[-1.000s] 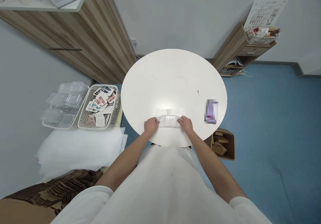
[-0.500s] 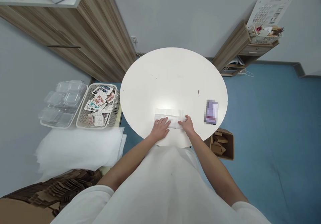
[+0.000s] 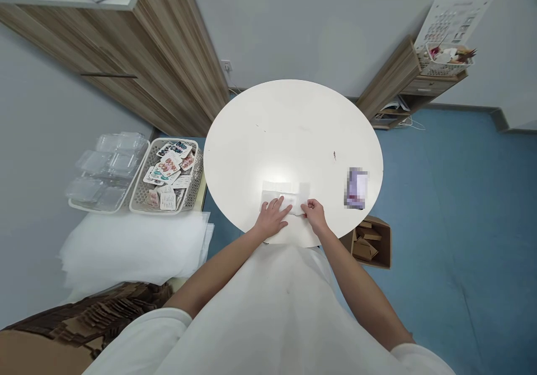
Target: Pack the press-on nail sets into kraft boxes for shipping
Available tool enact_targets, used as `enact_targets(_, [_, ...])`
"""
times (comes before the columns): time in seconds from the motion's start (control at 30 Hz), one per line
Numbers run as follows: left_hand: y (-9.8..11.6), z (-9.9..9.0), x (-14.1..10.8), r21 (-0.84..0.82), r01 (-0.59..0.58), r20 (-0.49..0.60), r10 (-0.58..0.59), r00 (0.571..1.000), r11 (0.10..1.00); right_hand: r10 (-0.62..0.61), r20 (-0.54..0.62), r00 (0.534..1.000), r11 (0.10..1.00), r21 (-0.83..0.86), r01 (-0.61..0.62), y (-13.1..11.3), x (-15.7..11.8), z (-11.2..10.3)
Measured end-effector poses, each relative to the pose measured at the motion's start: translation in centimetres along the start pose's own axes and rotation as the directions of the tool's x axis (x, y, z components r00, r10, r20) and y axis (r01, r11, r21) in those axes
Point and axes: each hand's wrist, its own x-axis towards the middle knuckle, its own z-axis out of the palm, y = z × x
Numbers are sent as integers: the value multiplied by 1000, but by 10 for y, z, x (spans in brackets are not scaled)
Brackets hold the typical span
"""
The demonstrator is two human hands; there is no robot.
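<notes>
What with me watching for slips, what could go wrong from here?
The white wrap might crease or shift, as the left hand presses it while the right hand's fingertips are at its end. The purple item could get knocked off, sitting near the right edge of the table.

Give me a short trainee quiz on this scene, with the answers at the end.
1. Multiple choice: where on the table is the purple item, seen from the person's side?
a) left of the white sheet
b) right of the white sheet
c) on top of the white sheet

2. True or false: the left hand rests on the white sheet.

3. Fill in: the basket on the person's left is full of printed ____.

Key: 1 b; 2 true; 3 cards.
</notes>
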Motion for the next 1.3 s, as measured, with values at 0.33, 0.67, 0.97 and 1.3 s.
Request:
enact_targets(0.33, [1,-11,-8,-51,-13,-50,11,999,999,-151,254,955,939,-264,218,-9,-1,19])
enact_targets(0.67, [-9,-8,-19,-131,109,-23,-112,993,985,-273,254,928,646,-666,372,-7,0,19])
enact_targets(0.97, [-38,-5,-27,-594,635,127,-722,680,493,-277,294,915,654,-639,404,0,-12,49])
enact_targets(1.3, [-59,-22,-21,-625,628,302,-599,742,463,-251,302,920,695,-605,388,-1,-11,47])
